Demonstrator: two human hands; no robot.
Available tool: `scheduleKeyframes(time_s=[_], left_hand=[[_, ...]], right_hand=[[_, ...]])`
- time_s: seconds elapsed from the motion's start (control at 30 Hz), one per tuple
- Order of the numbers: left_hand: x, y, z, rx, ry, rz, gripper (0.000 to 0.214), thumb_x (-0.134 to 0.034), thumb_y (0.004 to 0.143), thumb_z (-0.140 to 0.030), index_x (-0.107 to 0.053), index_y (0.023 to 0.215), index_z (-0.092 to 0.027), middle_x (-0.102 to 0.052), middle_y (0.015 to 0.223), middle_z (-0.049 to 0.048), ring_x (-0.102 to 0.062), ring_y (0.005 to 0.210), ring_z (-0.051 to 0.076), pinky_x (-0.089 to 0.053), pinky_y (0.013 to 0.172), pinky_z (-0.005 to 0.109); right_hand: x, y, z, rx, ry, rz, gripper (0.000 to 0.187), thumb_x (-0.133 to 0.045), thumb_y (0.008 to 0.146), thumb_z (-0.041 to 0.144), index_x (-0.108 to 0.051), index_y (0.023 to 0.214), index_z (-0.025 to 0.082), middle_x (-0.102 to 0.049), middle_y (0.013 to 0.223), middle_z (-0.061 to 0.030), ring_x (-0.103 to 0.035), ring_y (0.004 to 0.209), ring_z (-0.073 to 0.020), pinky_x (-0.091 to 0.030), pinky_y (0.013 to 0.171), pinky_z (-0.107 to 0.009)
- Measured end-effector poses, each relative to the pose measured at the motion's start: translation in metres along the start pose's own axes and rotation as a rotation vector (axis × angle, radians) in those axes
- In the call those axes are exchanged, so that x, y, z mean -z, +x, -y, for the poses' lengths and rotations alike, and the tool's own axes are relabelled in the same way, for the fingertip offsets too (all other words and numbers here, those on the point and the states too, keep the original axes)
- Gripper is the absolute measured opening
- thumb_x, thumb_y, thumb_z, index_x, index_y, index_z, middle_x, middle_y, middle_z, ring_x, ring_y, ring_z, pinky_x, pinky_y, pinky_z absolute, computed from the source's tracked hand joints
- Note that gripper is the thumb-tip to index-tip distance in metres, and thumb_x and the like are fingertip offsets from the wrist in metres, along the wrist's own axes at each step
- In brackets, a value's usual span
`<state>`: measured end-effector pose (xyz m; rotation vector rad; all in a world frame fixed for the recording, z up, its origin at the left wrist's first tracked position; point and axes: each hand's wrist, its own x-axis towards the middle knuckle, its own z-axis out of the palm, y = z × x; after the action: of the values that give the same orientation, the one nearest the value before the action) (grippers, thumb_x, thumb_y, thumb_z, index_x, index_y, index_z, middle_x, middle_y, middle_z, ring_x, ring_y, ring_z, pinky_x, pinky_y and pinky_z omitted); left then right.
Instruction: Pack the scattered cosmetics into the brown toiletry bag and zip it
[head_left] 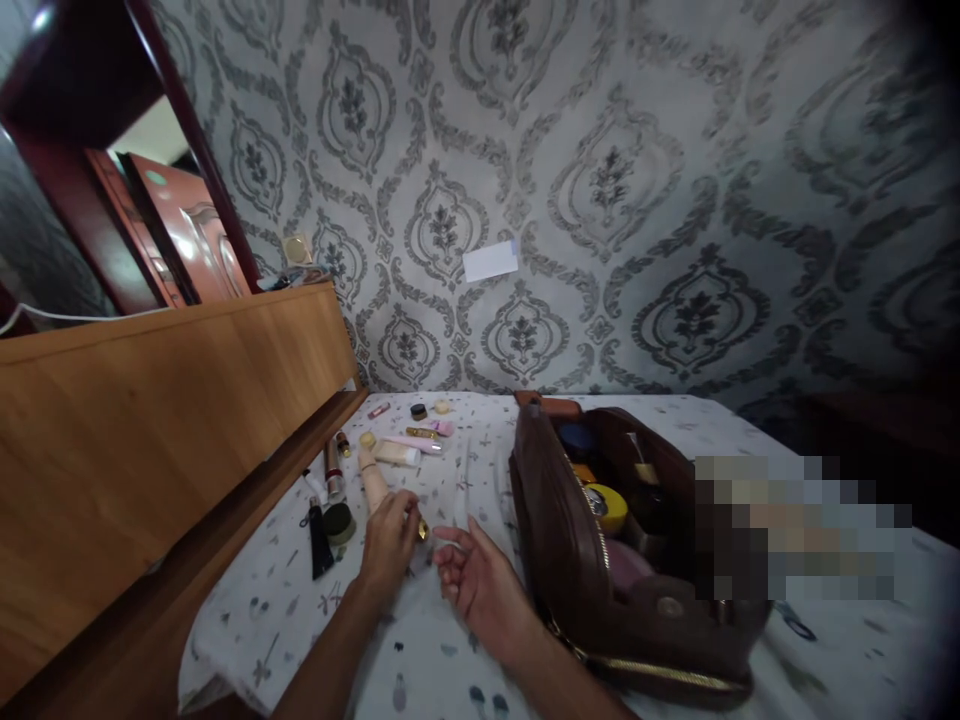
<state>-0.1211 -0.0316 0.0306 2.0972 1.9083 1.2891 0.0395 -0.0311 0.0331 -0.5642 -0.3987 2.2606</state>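
Gold piece [422, 528] pinched in left hand [390, 545] fingers; right hand [480, 585] open, empty; cosmetics [397, 452] laid out centre-left on bed [480, 660]; bag [562, 540] part full.

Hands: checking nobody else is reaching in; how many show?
2: left hand pinching a small gold item; right hand open beside the brown bag. The blurred patch may hide more.

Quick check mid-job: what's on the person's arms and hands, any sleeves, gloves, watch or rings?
Both are bare. The left hand and right hand wear no gloves; the left forearm and right forearm show no sleeves down to the frame's lower edge. No watch, bracelet or strap shows on either wrist. Rings are too small to tell.
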Motion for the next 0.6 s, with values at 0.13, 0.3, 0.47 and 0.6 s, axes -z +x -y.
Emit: scheduleKeyframes(time_s=[0.13,0.3,0.47,0.6], left_hand=[[0.0,0.001,0.001,-0.003,0.004,-0.001,0.014,-0.04,0.092,-0.022,-0.054,0.086,-0.022,-0.061,0.084,0.0042,-0.059,0.083,0.019,-0.046,0.073,0.03],[0.001,0.002,0.001,0.006,0.007,0.004,0.014,-0.042,0.091,-0.021,-0.054,0.086,-0.022,-0.061,0.083,0.004,-0.058,0.083,0.019,-0.045,0.074,0.03],[0.001,0.002,0.001,-0.008,0.026,0.017,0.015,-0.041,0.091,-0.02,-0.056,0.089,-0.021,-0.061,0.084,0.0045,-0.059,0.082,0.019,-0.046,0.073,0.03],[0.0,0.002,0.002,-0.008,0.031,0.018,0.016,-0.041,0.091,-0.019,-0.056,0.09,-0.021,-0.061,0.084,0.0045,-0.059,0.083,0.019,-0.046,0.074,0.03]], right_hand=[[0.001,0.001,0.0,0.009,-0.017,0.0,0.037,-0.06,0.088,0.048,-0.069,0.084,0.012,-0.062,0.059,-0.0034,-0.052,0.048,-0.0091,-0.037,0.049,-0.018],[-0.004,-0.002,0.001,-0.003,-0.013,-0.042,0.04,-0.049,0.094,0.044,-0.069,0.083,0.011,-0.062,0.058,-0.0041,-0.051,0.047,-0.0095,-0.037,0.048,-0.019],[-0.01,-0.006,0.003,-0.012,-0.009,-0.051,0.038,-0.051,0.094,0.041,-0.069,0.082,0.011,-0.062,0.058,-0.0044,-0.051,0.047,-0.0097,-0.038,0.048,-0.019],[-0.011,-0.007,0.003,-0.015,-0.01,-0.057,0.039,-0.051,0.094,0.041,-0.07,0.081,0.01,-0.062,0.058,-0.0047,-0.05,0.047,-0.0098,-0.038,0.048,-0.019]])
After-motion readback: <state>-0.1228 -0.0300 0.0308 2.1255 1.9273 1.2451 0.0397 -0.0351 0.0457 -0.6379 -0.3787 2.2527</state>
